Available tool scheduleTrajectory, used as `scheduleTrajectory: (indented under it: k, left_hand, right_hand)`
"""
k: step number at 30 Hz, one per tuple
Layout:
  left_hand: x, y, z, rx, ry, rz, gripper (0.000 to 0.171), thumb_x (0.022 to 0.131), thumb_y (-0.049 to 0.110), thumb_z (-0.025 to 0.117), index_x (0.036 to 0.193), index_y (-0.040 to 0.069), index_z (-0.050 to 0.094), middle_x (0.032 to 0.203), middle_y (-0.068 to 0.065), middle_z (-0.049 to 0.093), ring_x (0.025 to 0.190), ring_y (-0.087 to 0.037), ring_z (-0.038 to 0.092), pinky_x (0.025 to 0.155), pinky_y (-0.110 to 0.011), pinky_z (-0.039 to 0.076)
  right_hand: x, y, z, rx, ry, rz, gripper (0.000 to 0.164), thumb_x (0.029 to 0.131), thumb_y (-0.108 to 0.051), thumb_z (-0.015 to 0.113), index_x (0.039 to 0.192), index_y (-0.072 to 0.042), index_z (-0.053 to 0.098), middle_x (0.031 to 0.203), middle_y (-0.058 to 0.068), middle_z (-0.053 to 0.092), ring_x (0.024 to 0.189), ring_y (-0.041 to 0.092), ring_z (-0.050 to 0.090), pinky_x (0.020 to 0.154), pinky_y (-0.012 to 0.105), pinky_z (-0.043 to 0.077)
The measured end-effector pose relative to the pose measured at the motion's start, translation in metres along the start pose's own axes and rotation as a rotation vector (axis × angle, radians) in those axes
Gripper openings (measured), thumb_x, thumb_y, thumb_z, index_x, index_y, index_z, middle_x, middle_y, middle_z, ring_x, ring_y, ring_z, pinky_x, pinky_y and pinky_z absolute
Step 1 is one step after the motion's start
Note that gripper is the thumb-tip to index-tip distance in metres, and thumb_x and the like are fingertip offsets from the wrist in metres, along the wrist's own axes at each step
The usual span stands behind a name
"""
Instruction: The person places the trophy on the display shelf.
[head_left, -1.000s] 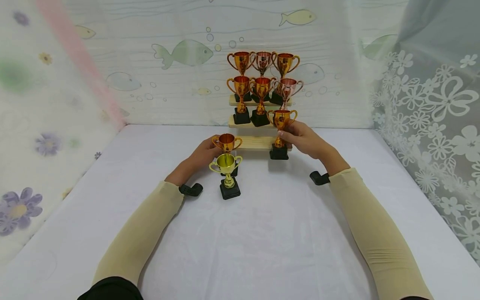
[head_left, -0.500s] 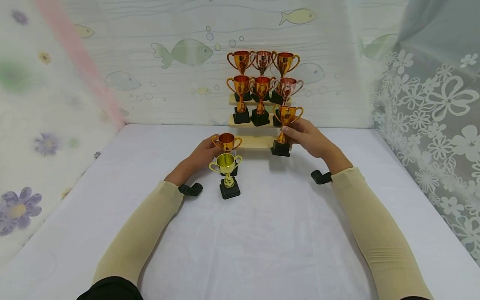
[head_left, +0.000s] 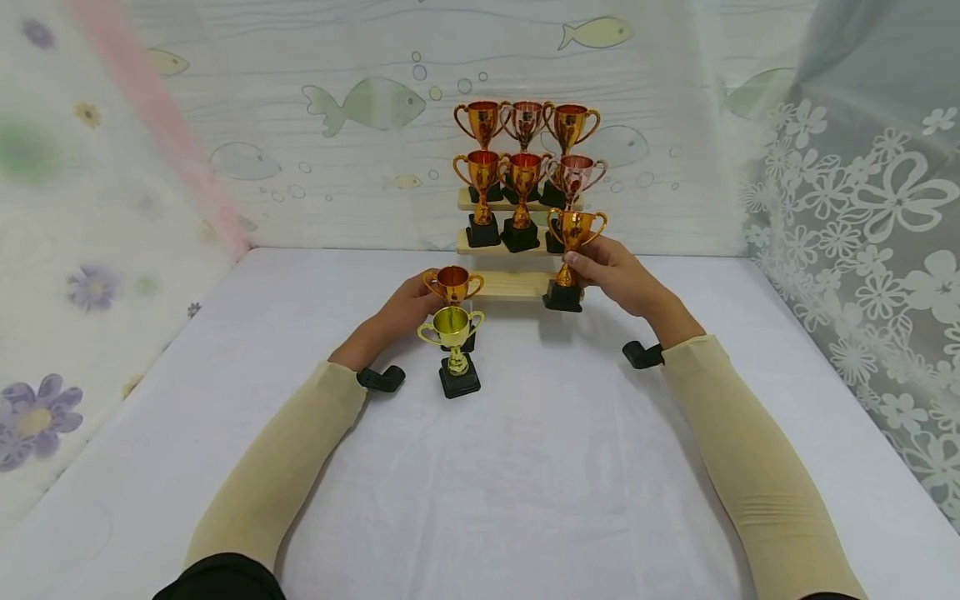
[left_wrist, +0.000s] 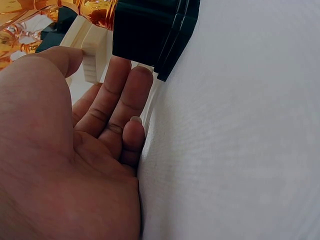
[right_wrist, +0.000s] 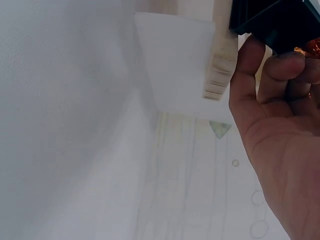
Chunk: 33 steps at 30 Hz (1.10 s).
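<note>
My right hand (head_left: 615, 275) pinches the stem of an orange-gold trophy cup (head_left: 574, 229), upright at the right end of the lowest wooden step (head_left: 510, 286). The right wrist view shows the black base (right_wrist: 280, 25) tipped, close to the step's end, with fingertips under it. My left hand (head_left: 405, 310) lies beside another orange trophy cup (head_left: 454, 284) on the table. In the left wrist view its fingers (left_wrist: 132, 90) are loosely bent behind a black base (left_wrist: 145, 32), and the thumb is by the wood's end. A yellow-gold trophy cup (head_left: 453, 329) stands in front.
Two higher wooden steps bear several trophies, mostly orange, such as one orange cup (head_left: 481, 171), plus a pinkish cup (head_left: 576, 175) at the right of the middle step. A white cloth covers the table (head_left: 540, 467). A fish-patterned curtain (head_left: 262, 92) hangs behind.
My right hand has moved the orange trophy cup slightly right and back, mostly in the first half second. The left hand and the two trophies by it have stayed in place.
</note>
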<state>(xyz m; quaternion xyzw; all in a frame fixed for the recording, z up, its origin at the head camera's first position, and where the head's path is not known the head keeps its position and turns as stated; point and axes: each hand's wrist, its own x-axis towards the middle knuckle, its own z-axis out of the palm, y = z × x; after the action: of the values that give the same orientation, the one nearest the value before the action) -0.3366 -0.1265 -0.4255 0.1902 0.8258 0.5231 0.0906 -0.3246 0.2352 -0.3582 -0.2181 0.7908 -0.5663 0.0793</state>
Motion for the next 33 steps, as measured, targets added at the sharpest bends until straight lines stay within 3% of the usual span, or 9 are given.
scheduleTrajectory:
  k: [10, 17, 21, 28, 33]
  left_hand:
    - [0.0007, -0.0007, -0.0006, 0.049, 0.008, 0.005, 0.045, 0.103, 0.028, 0.052, 0.143, 0.008, 0.048, 0.137, -0.009, 0.059, 0.131, -0.026, 0.05, 0.112, -0.049, 0.035]
    - [0.0011, -0.0012, -0.0002, 0.027, 0.009, 0.013, 0.043, 0.103, 0.026, 0.052, 0.142, 0.008, 0.048, 0.135, -0.009, 0.06, 0.128, -0.024, 0.051, 0.11, -0.048, 0.038]
    - [0.0025, -0.0023, -0.0003, 0.01, 0.001, 0.0, 0.044, 0.103, 0.025, 0.05, 0.143, 0.009, 0.047, 0.135, -0.009, 0.06, 0.127, -0.025, 0.052, 0.109, -0.047, 0.039]
    - [0.0025, 0.0012, -0.0006, 0.061, 0.012, -0.018, 0.046, 0.102, 0.029, 0.051, 0.144, 0.009, 0.047, 0.139, -0.008, 0.057, 0.131, -0.027, 0.049, 0.112, -0.049, 0.035]
    - [0.0008, 0.0017, -0.0005, 0.065, 0.013, -0.03, 0.046, 0.102, 0.029, 0.051, 0.143, 0.009, 0.047, 0.138, -0.009, 0.058, 0.134, -0.028, 0.048, 0.114, -0.05, 0.034]
  right_hand:
    - [0.0015, -0.0012, 0.0045, -0.082, -0.012, -0.03, 0.036, 0.104, -0.03, 0.053, 0.12, 0.001, 0.054, 0.097, 0.012, 0.057, 0.085, 0.025, 0.053, 0.074, 0.032, 0.049]
    - [0.0037, -0.0012, 0.0051, -0.154, -0.009, -0.023, 0.031, 0.105, -0.027, 0.05, 0.119, 0.0, 0.055, 0.092, 0.013, 0.055, 0.083, 0.029, 0.051, 0.071, 0.031, 0.047]
    - [0.0048, -0.0014, 0.0054, -0.21, 0.03, -0.018, 0.032, 0.104, -0.03, 0.052, 0.119, -0.002, 0.057, 0.096, 0.013, 0.057, 0.087, 0.03, 0.052, 0.073, 0.032, 0.046]
    - [0.0011, -0.0063, 0.0023, -0.237, 0.184, -0.041, 0.036, 0.103, -0.037, 0.052, 0.115, -0.004, 0.057, 0.103, 0.011, 0.06, 0.091, 0.024, 0.054, 0.077, 0.03, 0.047]
    - [0.0017, -0.0046, 0.001, -0.239, 0.215, -0.044, 0.038, 0.103, -0.037, 0.054, 0.121, -0.003, 0.056, 0.109, 0.013, 0.06, 0.094, 0.024, 0.054, 0.079, 0.028, 0.048]
